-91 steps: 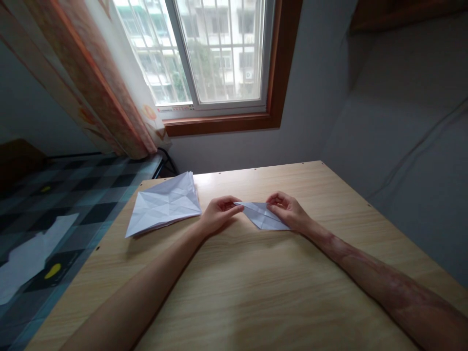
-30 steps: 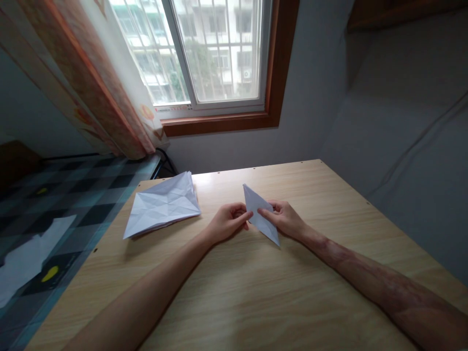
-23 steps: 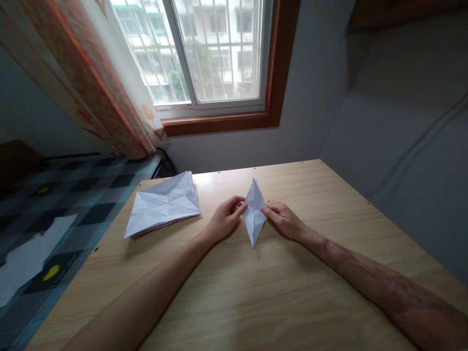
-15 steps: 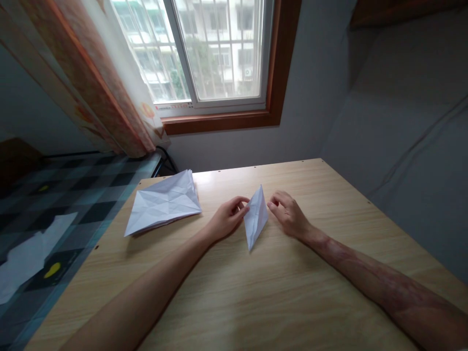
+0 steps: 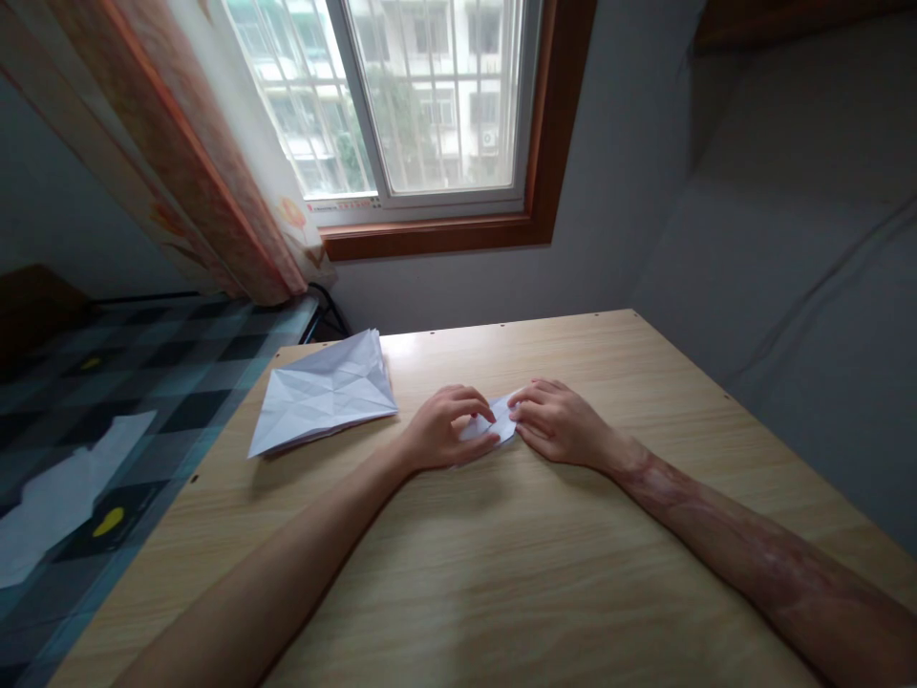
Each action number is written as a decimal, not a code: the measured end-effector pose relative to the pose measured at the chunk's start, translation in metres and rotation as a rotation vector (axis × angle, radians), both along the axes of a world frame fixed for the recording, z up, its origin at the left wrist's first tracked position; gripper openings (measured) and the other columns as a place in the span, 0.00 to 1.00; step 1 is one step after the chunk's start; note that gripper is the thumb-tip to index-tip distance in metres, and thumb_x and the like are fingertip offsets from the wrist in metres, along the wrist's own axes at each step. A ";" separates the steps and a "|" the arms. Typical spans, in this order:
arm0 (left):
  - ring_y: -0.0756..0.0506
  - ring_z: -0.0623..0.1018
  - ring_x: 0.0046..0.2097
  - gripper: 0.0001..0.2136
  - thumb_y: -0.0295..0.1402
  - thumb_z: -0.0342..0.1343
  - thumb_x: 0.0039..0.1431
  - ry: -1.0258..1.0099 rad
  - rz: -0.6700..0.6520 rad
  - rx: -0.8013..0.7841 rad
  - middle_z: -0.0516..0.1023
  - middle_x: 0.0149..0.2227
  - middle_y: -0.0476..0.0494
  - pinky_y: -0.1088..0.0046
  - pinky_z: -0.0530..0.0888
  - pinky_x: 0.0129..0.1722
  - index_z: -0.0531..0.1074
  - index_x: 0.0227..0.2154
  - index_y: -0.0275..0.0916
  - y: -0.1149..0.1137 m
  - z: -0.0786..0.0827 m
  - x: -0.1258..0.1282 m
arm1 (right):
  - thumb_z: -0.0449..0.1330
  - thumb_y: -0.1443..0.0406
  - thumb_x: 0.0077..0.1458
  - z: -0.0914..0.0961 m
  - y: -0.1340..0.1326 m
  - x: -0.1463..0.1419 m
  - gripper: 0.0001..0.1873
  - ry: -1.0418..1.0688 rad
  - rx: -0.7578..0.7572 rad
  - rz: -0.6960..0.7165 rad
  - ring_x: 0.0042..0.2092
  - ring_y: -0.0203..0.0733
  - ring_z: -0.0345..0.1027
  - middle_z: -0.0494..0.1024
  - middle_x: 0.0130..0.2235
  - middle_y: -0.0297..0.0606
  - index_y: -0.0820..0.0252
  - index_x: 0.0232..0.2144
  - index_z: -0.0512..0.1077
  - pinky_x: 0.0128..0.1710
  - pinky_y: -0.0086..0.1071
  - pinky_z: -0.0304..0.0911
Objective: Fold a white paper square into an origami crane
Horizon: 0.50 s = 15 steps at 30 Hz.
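A small folded piece of white paper lies low over the wooden table, slanting between my two hands. My left hand grips its left end, with the thumb along the near edge and curled fingers on top. At the right end, my right hand has its bent fingertips pressed on the paper. Both ends are partly hidden under the fingers. Left of my hands rests a stack of creased white paper sheets.
The light wooden table reaches to the wall under a barred window. A checked bed cover is at the left, with torn white paper on it. A flowered curtain hangs beside the window.
The folded paper stood as an upright diamond in my left hand and now lies flatter, turned sideways. My right hand was apart from it and now touches its right end.
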<state>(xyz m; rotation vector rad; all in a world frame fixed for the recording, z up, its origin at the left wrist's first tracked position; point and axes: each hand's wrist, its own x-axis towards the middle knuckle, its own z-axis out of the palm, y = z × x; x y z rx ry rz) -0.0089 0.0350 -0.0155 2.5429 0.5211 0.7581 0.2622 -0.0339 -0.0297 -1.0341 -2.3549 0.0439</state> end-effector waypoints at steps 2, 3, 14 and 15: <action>0.42 0.82 0.43 0.12 0.46 0.69 0.64 0.084 -0.043 0.046 0.85 0.40 0.41 0.63 0.73 0.51 0.84 0.39 0.43 0.000 0.001 -0.001 | 0.64 0.65 0.67 0.001 0.000 0.000 0.03 -0.025 0.037 -0.004 0.50 0.53 0.74 0.84 0.49 0.44 0.54 0.40 0.79 0.58 0.50 0.66; 0.43 0.82 0.42 0.12 0.46 0.69 0.64 0.103 -0.043 0.061 0.85 0.39 0.41 0.63 0.73 0.51 0.84 0.38 0.43 0.000 0.001 -0.002 | 0.63 0.64 0.68 0.001 0.000 0.000 0.04 -0.034 0.052 -0.005 0.49 0.54 0.73 0.84 0.47 0.45 0.54 0.39 0.79 0.56 0.49 0.67; 0.43 0.83 0.40 0.07 0.37 0.63 0.65 0.068 -0.069 0.020 0.87 0.40 0.41 0.64 0.77 0.50 0.85 0.34 0.45 0.009 -0.003 -0.007 | 0.59 0.64 0.71 -0.006 0.002 -0.002 0.09 0.023 -0.013 0.009 0.42 0.49 0.72 0.80 0.37 0.42 0.55 0.36 0.76 0.54 0.44 0.65; 0.43 0.83 0.41 0.06 0.35 0.63 0.65 0.069 -0.076 0.022 0.86 0.41 0.40 0.64 0.77 0.49 0.85 0.35 0.44 0.010 -0.004 -0.007 | 0.60 0.63 0.71 -0.007 0.002 -0.002 0.09 0.042 -0.028 -0.003 0.42 0.49 0.72 0.80 0.36 0.42 0.56 0.36 0.75 0.52 0.43 0.65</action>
